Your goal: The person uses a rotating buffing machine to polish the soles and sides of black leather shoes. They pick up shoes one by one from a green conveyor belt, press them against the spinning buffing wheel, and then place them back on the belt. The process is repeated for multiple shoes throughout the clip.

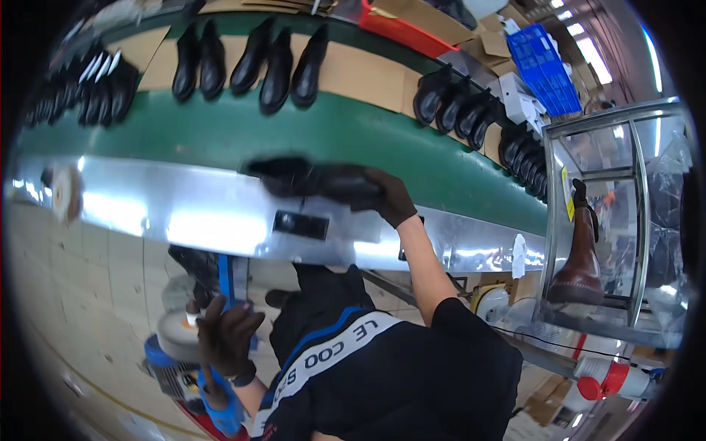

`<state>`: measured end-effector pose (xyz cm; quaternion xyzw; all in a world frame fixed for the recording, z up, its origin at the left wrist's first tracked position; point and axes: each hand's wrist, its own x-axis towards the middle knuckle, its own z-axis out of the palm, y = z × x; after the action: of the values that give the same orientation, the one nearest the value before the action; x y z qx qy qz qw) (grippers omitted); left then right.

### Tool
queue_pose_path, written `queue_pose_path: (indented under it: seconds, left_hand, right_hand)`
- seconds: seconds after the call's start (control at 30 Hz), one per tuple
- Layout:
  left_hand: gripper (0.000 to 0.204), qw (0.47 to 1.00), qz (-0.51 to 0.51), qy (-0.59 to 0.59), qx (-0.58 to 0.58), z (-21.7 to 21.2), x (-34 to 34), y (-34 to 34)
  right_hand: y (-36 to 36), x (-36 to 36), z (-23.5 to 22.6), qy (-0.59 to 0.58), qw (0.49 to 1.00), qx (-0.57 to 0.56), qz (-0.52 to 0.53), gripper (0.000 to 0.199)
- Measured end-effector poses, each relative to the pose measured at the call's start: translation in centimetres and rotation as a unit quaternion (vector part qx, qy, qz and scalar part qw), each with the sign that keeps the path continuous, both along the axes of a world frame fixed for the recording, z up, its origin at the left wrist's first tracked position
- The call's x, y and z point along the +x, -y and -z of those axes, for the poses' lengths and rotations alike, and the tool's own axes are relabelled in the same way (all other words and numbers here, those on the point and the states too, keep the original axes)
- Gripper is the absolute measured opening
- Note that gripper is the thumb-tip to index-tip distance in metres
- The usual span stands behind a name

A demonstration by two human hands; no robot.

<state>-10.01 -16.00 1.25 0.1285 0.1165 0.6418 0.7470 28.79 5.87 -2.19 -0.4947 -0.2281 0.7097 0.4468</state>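
Nearest, the left hand [224,339], in a dark glove, sits low on the left, fingers curled and pressed around a blue handle [225,273] that runs up from a machine [175,367] with a pale round buffing wheel [179,334] just left of the hand. The handle passes through the fist, so the grip is wrapped closed on it; a watch shows at the wrist.

Farther out, the right hand [382,192], also gloved, reaches across the shiny metal rail [184,220] at the belt's near edge. It grips a black boot [294,176] at one end, fingers closed over it; the boot sticks out leftward from the hand, blurred, lying over the rail and the near edge of the green belt [220,132].

Right of the arm, a metal rack [636,220] holds a brown boot [581,257] upright.

Far on the belt, black boots [250,62] stand in pairs on cardboard sheets [360,73], with more lined up far left and far right. A blue crate [544,66] sits far right.
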Motion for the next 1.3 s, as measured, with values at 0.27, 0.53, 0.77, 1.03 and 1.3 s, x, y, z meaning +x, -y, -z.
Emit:
queue_pose_path:
  seconds: [0.27,0.53,0.77,1.03,1.3]
  left_hand:
    - [0.061,0.895,0.037,-0.375,-0.239,-1.6,1.4,-5.4]
    - [0.038,0.796,0.179,-0.504,-0.284,1.3,3.9,-4.4]
    - [0.037,0.798,0.218,-0.474,-0.302,5.6,3.9,-2.7]
    - [0.042,0.806,0.19,-0.507,-0.239,8.5,3.4,-0.2]
    - [0.054,0.908,0.12,-0.162,-0.367,18.2,5.7,2.6]
  right_hand:
    - [-22.6,13.1,12.8,-0.188,0.913,0.093,0.35,0.037]
    - [-28.0,16.6,21.4,0.58,0.774,0.118,0.226,0.056]
    - [-11.0,0.7,19.5,0.52,0.824,0.224,-0.018,0.049]
    - [3.3,-10.2,13.8,0.601,0.632,0.247,-0.422,0.067]
    - [5.1,-12.8,13.4,0.536,0.647,0.281,-0.463,0.067]
